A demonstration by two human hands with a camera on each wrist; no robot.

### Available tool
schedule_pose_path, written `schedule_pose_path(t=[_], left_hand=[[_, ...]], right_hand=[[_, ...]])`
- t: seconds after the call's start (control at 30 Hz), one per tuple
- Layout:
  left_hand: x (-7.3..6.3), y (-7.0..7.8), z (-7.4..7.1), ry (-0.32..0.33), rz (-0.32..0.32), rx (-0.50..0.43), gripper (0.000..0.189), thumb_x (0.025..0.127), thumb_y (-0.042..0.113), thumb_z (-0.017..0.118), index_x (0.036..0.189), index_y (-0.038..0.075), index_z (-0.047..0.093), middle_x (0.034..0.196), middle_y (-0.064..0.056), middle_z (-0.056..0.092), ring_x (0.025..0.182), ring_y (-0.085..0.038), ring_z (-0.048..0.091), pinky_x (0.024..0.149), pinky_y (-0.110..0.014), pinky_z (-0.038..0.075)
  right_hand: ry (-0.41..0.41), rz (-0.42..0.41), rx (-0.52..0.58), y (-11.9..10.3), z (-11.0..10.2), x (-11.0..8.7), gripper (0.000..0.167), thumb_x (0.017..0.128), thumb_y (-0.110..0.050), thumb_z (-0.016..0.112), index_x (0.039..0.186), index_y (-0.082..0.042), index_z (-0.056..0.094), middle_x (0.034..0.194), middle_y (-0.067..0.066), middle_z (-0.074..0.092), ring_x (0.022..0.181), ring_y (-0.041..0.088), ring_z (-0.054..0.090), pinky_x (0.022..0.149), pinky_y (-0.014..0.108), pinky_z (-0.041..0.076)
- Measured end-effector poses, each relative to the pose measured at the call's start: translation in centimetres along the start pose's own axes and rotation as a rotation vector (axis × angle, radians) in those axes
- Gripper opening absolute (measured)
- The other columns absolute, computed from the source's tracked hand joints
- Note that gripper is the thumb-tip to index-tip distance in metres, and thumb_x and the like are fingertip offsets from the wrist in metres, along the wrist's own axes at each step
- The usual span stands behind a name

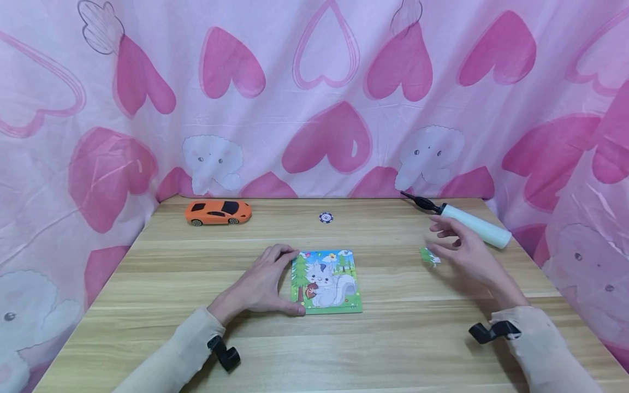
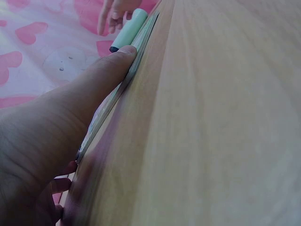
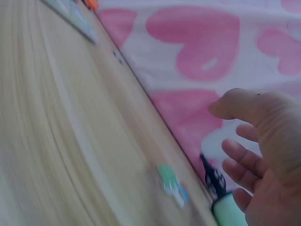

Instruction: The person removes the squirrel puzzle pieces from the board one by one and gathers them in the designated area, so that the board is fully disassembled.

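A square jigsaw puzzle (image 1: 326, 284) with a white squirrel holding an acorn lies flat on the wooden table. My left hand (image 1: 262, 281) grips its left side, with the thumb on the lower left corner and the fingers at the upper left one. In the left wrist view, the thumb (image 2: 106, 70) lies over the board's edge. To the right, a small green-and-white puzzle piece (image 1: 429, 256) lies loose on the table. My right hand (image 1: 464, 254) hovers just beside and above it, fingers loosely bent and holding nothing; the right wrist view shows a gap between hand and piece (image 3: 171, 185).
An orange toy car (image 1: 218, 212) stands at the table's back left. A blue-and-white poker chip (image 1: 326, 218) lies at the back middle. Behind my right hand lies a pale green hand pump (image 1: 476, 225) with a black nozzle. A pink heart-patterned curtain (image 1: 324, 142) surrounds the table.
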State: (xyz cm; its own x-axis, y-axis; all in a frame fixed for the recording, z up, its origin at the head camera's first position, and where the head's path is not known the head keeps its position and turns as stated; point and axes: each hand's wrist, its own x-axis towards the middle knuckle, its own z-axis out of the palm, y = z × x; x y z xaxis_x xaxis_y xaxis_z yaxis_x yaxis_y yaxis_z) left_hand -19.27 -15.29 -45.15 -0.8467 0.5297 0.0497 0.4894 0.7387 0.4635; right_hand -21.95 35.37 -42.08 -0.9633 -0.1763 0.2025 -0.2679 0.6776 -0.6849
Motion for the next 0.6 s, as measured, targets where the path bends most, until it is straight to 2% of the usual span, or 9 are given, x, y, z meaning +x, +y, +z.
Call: schedule_pose_path(t=[0.13,0.27,0.4,0.6], left_hand=[[0.0,0.0,0.0,-0.003,0.0,0.001,0.14,0.066,0.091,0.086,0.172,0.012,0.041,0.171,-0.005,0.037,0.157,-0.027,0.036,0.133,-0.056,0.035],[0.0,-0.1,0.1,-0.004,0.004,0.003,0.141,0.066,0.092,0.086,0.173,0.012,0.04,0.172,-0.005,0.037,0.157,-0.027,0.036,0.133,-0.056,0.035],[0.0,-0.2,0.2,-0.003,0.006,0.005,0.141,0.066,0.093,0.085,0.173,0.012,0.04,0.171,-0.006,0.037,0.157,-0.027,0.037,0.132,-0.056,0.036],[0.0,-0.2,0.1,-0.003,0.007,0.006,0.141,0.066,0.093,0.085,0.173,0.012,0.04,0.172,-0.006,0.037,0.157,-0.027,0.037,0.132,-0.056,0.036]], right_hand=[[0.082,-0.024,0.039,-2.3,0.9,0.3,0.066,0.104,-0.026,0.083,0.163,-0.015,0.055,0.139,0.014,0.069,0.12,0.011,0.058,0.092,0.03,0.043],[0.141,-0.079,0.089,-4.2,1.9,1.0,0.063,0.099,-0.02,0.087,0.157,-0.017,0.062,0.131,0.009,0.073,0.115,0.012,0.062,0.088,0.029,0.045],[0.127,-0.108,0.124,-6.4,2.7,1.8,0.063,0.098,-0.021,0.089,0.156,-0.02,0.063,0.132,0.004,0.074,0.119,0.016,0.062,0.089,0.03,0.048],[0.065,-0.128,0.152,-9.8,4.3,2.9,0.064,0.097,-0.028,0.09,0.155,-0.023,0.063,0.139,0.008,0.072,0.124,0.021,0.062,0.095,0.041,0.05]])
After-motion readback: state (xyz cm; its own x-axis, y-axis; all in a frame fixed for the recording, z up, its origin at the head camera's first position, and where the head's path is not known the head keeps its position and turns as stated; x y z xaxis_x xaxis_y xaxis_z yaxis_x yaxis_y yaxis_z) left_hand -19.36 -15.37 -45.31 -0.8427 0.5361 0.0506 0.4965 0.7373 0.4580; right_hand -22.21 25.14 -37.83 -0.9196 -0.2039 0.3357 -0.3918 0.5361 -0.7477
